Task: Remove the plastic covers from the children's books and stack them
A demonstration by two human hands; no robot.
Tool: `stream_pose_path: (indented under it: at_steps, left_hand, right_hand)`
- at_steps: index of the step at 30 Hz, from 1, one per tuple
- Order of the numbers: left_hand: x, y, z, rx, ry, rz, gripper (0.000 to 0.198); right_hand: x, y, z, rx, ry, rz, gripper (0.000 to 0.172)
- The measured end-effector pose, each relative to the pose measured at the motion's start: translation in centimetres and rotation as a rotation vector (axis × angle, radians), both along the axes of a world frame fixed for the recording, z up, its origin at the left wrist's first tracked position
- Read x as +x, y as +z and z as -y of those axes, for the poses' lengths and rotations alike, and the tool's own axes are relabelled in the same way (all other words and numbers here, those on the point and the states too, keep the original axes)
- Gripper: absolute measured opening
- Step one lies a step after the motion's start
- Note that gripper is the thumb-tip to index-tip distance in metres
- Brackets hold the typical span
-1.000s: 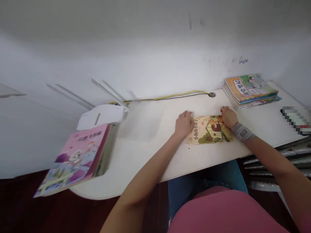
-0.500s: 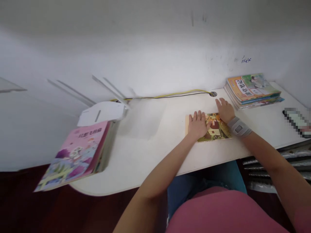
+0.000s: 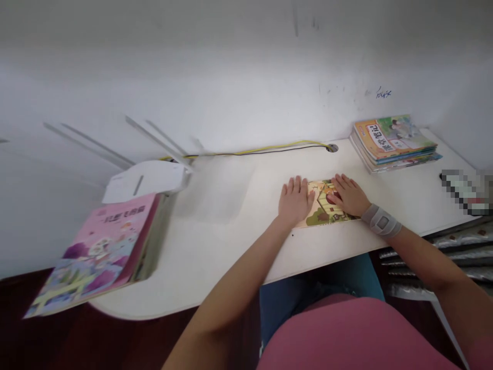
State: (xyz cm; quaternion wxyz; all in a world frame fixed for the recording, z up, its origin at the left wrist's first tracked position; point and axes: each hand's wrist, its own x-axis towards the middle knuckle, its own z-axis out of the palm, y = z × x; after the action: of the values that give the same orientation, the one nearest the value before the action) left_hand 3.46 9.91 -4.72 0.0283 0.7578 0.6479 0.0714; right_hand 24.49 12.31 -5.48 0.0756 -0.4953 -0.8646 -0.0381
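Observation:
A thin illustrated book (image 3: 323, 208) with a cartoon house on its cover lies flat on the white desk (image 3: 215, 246). My left hand (image 3: 296, 201) rests palm down over its left end, fingers stretched out. On the right end of the cover my right hand (image 3: 351, 196) lies flat with its fingers extended; a grey wrist brace (image 3: 382, 221) wraps that wrist. Neither hand grips anything. The parts of the book under both palms are hidden.
A white router (image 3: 144, 180) with antennas stands at the left, by a stack of books topped by a pink one (image 3: 96, 252). More books (image 3: 393, 141) are piled back right, near a blurred phone (image 3: 464, 192). A yellow cable (image 3: 269, 149) runs along the wall.
My right hand has come down from the book's upper right corner onto its cover. My left hand has slid toward the left end, baring more of the picture. The view has shifted slightly.

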Motion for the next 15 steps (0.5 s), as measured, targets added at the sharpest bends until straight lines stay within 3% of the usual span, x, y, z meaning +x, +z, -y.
stream_pose_path:
  at_steps: [4,8,12,15]
  left_hand:
    - [-1.1,0.3,0.9,0.069,0.053,-0.045,0.06]
    - [0.4,1.5,1.4,0.119,-0.108,-0.044,0.053]
    - [2.8,1.9,1.2,0.039,-0.155,-0.02,0.057]
    - [3.1,1.4,1.0,-0.049,-0.154,-0.035,0.062]
  right_hand:
    - [0.5,0.2,-0.1,-0.011,-0.057,0.02,0.059]
    - [-0.1,1.6,-0.6,0.083,-0.136,0.018,0.051]
    - [-2.0,2.8,-0.2,0.073,-0.024,-0.02,0.051]
    - [-3.2,2.3,0.6,-0.014,0.078,-0.019,0.065]
